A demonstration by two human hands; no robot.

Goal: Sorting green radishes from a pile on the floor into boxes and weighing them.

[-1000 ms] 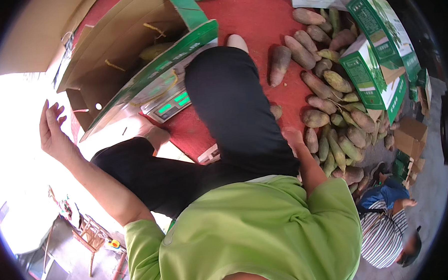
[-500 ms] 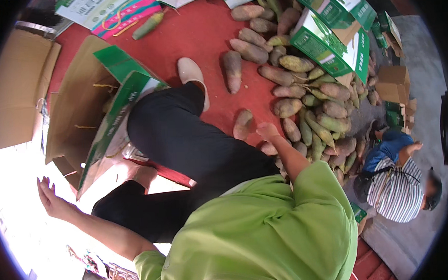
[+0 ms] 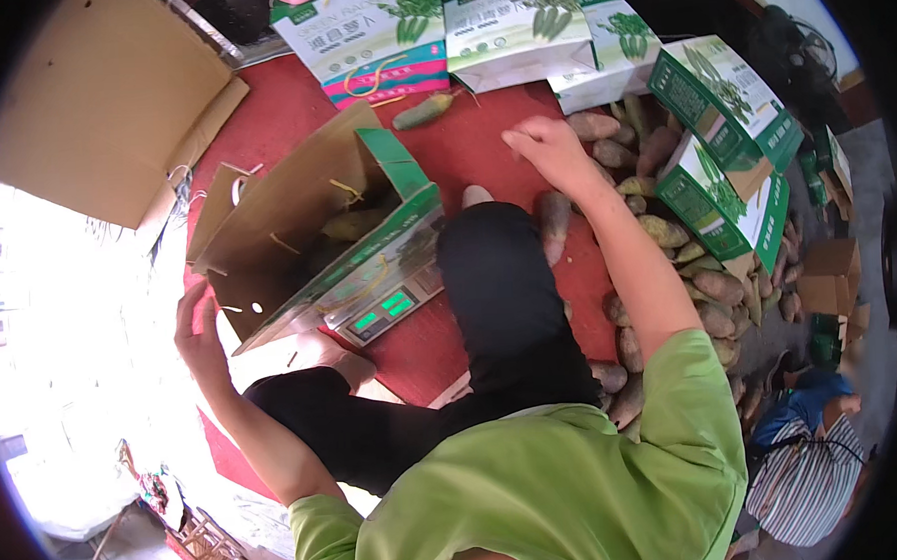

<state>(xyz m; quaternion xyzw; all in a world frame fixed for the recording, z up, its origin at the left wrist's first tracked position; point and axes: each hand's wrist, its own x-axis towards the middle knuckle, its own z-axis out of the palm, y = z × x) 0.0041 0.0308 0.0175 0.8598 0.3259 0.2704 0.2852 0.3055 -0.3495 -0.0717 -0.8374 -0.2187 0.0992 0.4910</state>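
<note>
A green and white cardboard carton (image 3: 298, 277) stands open at my left on a digital scale (image 3: 375, 318) with a lit green display. A radish (image 3: 351, 224) and yellow cord ends show inside it; its depth is dark. My left hand (image 3: 203, 331) is at the carton's near left corner, fingers stretched out and holding nothing; whether they touch the cardboard I cannot tell. Out over the red mat (image 3: 492, 128) is my right hand (image 3: 548, 151), its fingers curled together with nothing visible in them. A green radish (image 3: 423, 111) lies on the mat to its left.
Many radishes (image 3: 709, 289) are heaped at the right. Printed cartons (image 3: 518, 32) line the far side, and more (image 3: 715, 193) lean over the heap. A large brown cardboard box (image 3: 91, 105) is at far left. Another person (image 3: 807, 475) in a striped top is at lower right.
My right hand has moved from beside the heap forward over the mat. My left hand has come in to the carton's corner. The view has shifted, showing the scale display and more cartons.
</note>
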